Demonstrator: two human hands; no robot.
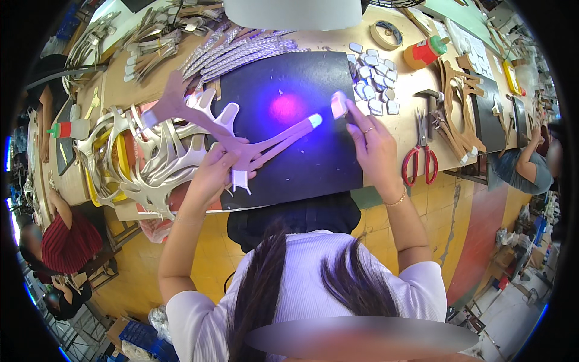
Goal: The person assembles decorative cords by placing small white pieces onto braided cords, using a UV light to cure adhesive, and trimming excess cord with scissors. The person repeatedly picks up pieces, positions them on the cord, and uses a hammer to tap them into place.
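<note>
My left hand (218,170) is pressing the branched strap piece (253,151) flat on the black mat (301,163) at the surface's near edge, steadying it, while my right hand (369,136) is pinching a small pale tab (338,104).

we note the left hand (218,171) pressing a branched upper (241,142) flat on the black mat (313,163). right hand (371,142) pinches a small pad (339,104) beside more pads (374,81). red scissors (420,161) lie nearby.

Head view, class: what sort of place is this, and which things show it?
Probably a footwear or leather-goods workshop: stacks of cut strap pieces beside a black work mat, red scissors, a glue bottle, and other workers seated around.
</note>
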